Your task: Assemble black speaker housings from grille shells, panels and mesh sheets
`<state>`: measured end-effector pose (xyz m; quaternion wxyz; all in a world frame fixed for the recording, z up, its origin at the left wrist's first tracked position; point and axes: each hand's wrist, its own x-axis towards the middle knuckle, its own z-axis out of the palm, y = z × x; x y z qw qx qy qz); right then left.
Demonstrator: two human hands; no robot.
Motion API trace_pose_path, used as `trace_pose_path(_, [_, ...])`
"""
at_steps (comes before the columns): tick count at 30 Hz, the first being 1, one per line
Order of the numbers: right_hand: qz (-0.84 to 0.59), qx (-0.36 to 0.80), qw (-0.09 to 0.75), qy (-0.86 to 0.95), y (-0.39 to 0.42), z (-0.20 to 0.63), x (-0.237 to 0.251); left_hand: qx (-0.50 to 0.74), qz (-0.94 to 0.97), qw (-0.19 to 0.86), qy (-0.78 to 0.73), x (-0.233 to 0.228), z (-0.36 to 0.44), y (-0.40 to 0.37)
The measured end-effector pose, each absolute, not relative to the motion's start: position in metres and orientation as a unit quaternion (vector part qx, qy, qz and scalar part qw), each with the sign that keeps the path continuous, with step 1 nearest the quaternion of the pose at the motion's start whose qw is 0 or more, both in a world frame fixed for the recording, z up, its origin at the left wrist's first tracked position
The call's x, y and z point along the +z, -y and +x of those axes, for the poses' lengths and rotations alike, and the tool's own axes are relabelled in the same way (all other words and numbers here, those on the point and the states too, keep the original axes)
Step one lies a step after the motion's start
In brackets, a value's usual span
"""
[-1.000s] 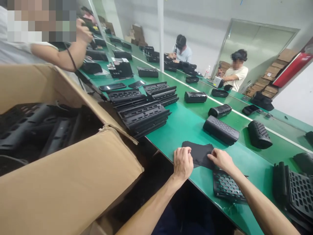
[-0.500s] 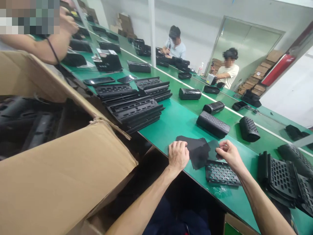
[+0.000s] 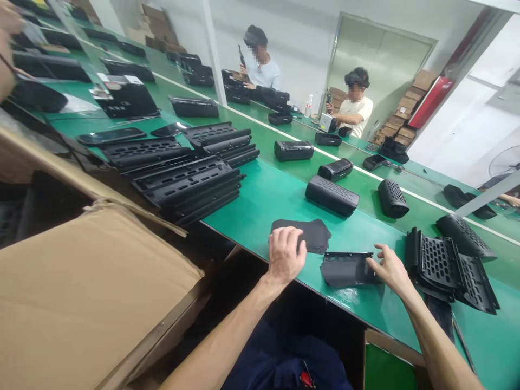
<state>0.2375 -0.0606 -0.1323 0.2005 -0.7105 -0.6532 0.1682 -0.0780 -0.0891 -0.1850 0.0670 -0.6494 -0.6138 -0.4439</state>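
- Presently, thin black sheet (image 3: pixel 341 272) overlies black plastic panel (image 3: pixel 362 255), long axis left-right, left of nearer right hand (image 3: pixel 388 269), its fingers parted.
- Left hand (image 3: pixel 284 249) at flat black sheet pile (image 3: pixel 314 234); grip undetermined.

We see a stack of dark sheets (image 3: pixel 312 233) with a dull, matt surface; whether it is cloth or paper, we cannot tell. The single sheet (image 3: pixel 341 272) nearer us looks equally flat in finish. The slotted panels (image 3: pixel 187 181) appear to be black plastic with a satin sheen along their ridges, and the rounded housing (image 3: pixel 331 196) looks like matt, perforated plastic. Our green tabletop (image 3: pixel 244 225) is smooth and glossy, catching pale reflections. The phone (image 3: pixel 111 136) has a glassy, dark shine. Our carton (image 3: pixel 89 287) is matt brown cardboard, rough and frayed at its corner. The navy clothing (image 3: pixel 284 360) looks like soft cloth.
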Motion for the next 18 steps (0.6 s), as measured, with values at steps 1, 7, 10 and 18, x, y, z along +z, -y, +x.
trace_pose_path(1, [-0.705,0.170,0.208,0.657,0.056,0.237,-0.134,-0.438,-0.669,0.050,0.598,-0.182,-0.069,0.091])
trace_pose_path(7, [-0.659,0.249,0.260,0.661,0.053,0.236,-0.133,-0.364,-0.735,-0.076,0.568,-0.178,-0.020,0.092])
trace_pose_path(10, [-0.629,0.329,0.294,0.641,0.067,0.238,-0.128,-0.400,-0.716,-0.139,0.554,-0.173,-0.019,0.095])
trace_pose_path(18, [-0.583,0.513,0.350,0.524,0.113,0.213,-0.132,-0.423,-0.497,-0.585,0.481,-0.154,-0.058,0.137])
